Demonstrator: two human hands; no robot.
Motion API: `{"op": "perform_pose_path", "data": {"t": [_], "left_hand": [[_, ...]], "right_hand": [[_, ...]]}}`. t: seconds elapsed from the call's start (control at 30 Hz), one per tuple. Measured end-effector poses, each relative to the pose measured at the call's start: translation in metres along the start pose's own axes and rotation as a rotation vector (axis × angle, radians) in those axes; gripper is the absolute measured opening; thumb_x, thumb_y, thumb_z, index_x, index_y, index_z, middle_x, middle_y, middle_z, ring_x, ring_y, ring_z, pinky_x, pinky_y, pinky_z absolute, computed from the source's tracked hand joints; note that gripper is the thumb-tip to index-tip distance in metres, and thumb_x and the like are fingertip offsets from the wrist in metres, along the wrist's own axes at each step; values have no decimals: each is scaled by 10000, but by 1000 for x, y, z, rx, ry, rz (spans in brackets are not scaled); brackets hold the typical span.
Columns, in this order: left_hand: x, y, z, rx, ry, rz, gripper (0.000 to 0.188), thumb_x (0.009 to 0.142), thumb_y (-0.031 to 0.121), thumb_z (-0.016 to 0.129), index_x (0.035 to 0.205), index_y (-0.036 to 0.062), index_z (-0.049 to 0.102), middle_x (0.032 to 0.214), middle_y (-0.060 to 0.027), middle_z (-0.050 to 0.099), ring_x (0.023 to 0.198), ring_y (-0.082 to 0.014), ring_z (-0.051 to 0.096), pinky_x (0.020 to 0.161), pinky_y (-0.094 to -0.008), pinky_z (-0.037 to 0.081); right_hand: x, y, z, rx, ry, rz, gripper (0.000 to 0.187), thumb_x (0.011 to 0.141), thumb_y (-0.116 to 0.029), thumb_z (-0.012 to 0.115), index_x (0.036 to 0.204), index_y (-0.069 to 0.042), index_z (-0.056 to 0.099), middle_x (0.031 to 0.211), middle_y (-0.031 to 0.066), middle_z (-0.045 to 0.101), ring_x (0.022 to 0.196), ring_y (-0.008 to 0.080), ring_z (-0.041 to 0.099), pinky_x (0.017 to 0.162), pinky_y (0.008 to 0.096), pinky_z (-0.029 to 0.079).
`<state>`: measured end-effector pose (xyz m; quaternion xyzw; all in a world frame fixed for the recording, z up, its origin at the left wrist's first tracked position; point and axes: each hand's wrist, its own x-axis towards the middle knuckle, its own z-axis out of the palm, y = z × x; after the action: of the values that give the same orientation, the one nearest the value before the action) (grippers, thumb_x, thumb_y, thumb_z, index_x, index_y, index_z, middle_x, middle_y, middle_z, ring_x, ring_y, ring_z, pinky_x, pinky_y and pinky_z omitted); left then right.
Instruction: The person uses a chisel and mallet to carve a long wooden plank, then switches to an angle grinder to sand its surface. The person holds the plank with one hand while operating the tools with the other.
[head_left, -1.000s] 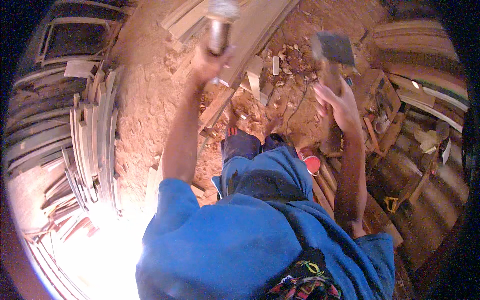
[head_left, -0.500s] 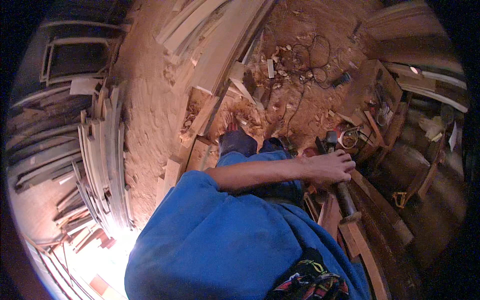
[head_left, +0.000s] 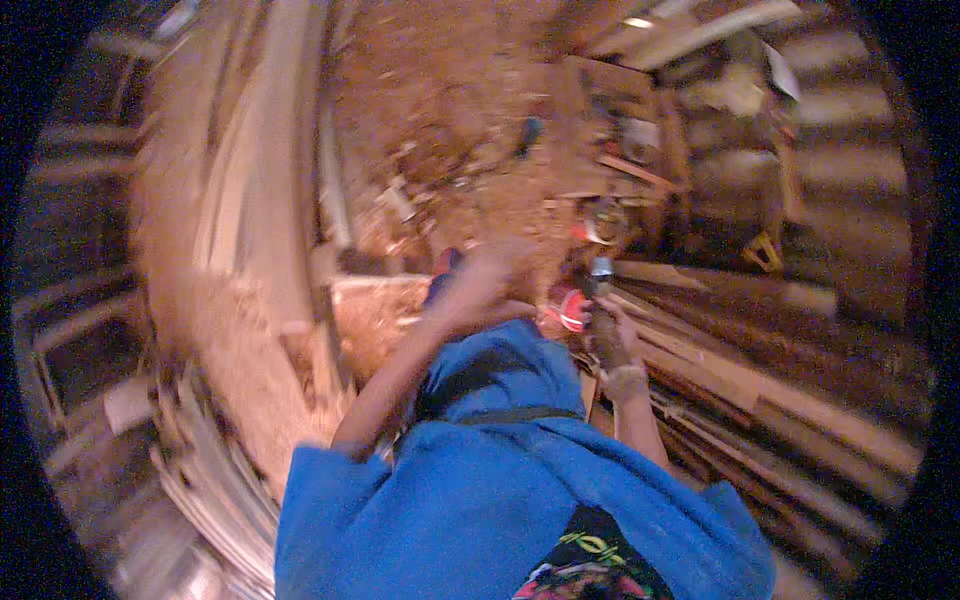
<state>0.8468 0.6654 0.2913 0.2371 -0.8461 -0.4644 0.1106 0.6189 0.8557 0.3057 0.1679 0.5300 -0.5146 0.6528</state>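
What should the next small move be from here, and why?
Probably lift the right hand a little, drawing the tool up and clear: its shiny end appears close to a round red object, and long boards stretch away to the hand's right. Blur hides whether the left hand holds anything, so I'd leave it aside.

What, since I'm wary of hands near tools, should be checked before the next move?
1. Right hand around the brown-handled tool: ok.
2. Left hand apart from the tool's metal end: ok, there is a gap in the picture.
3. Left hand empty: cannot tell, motion blur.
4. Red round object well away from the tool: not ok, it appears close beside it.
5. Yellow handle away from both hands: ok.
6. Metal end's condition: cannot tell, too blurred.
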Motion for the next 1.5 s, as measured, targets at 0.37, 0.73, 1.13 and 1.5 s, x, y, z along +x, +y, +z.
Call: {"op": "perform_pose_path", "data": {"t": [0.37, 0.73, 1.13, 1.5], "left_hand": [[-167, -198, -91, 1178, 857, -1039, 926, 851, 715, 534, 1548, 159, 282, 1522, -172, 372, 1429, -363, 312, 1167, -495, 256], [-128, -190, -97, 1192, 896, -1113, 657, 995, 540, 428, 1488, 106, 400, 1470, -152, 452, 1306, -358, 480, 1049, -509, 413], [-9, -307, -249, 1332, 622, -1409, 813, 865, 704, 524, 1359, 59, 504, 1308, -245, 527, 1143, -438, 550, 854, -517, 507], [61, -353, -318, 1227, 271, -1624, 843, 821, 715, 587, 1286, 13, 542, 1126, -268, 583, 1032, -480, 564, 830, -527, 511]], "right_hand": [[122, 17, -140, 238, 217, -483, 288, 902, -329, 591, 1060, -92, 630, 889, 44, 684, 756, 209, 668, 671, 344, 580], [213, -25, -188, 369, 517, -35, 289, 853, -290, 618, 955, -20, 634, 762, 111, 678, 607, 272, 656, 561, 402, 580], [371, -331, -48, 49, 389, -83, 282, 856, -345, 596, 773, -81, 650, 624, 69, 625, 479, 218, 585, 454, 331, 493], [695, -553, -52, -390, 652, -190, 396, 755, -361, 748, 965, -42, 647, 820, 95, 645, 606, 225, 591, 583, 389, 517]]}}
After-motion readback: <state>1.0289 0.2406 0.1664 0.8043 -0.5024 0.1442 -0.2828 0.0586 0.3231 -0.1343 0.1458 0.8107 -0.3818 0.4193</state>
